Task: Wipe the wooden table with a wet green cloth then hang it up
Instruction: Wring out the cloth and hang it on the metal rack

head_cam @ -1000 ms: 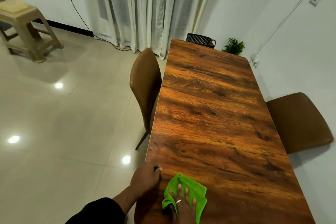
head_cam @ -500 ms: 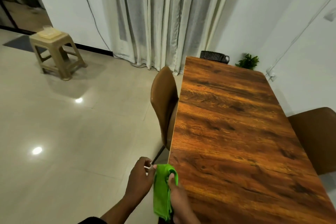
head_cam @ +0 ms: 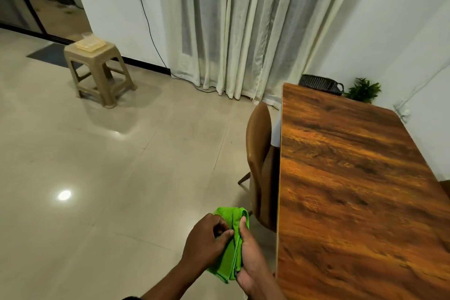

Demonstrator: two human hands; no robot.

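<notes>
The green cloth (head_cam: 230, 251) is folded lengthwise and held in the air over the floor, just left of the wooden table (head_cam: 353, 202). My left hand (head_cam: 207, 241) pinches its left side between thumb and fingers. My right hand (head_cam: 250, 260) grips its right side, thumb up along the fold. Both hands are off the table, near its front left corner. The tabletop runs from the lower right toward the far wall and has nothing on its visible part.
A brown chair (head_cam: 260, 165) is tucked against the table's left edge, close to my hands. A beige plastic stool (head_cam: 97, 70) stands on the tiled floor at the far left. White curtains (head_cam: 243, 27), a black basket (head_cam: 321, 84) and a small plant (head_cam: 362, 90) lie beyond the table.
The cloth has left the tabletop and now hangs folded between both hands over the floor. My view has swung left, so the table sits further right.
</notes>
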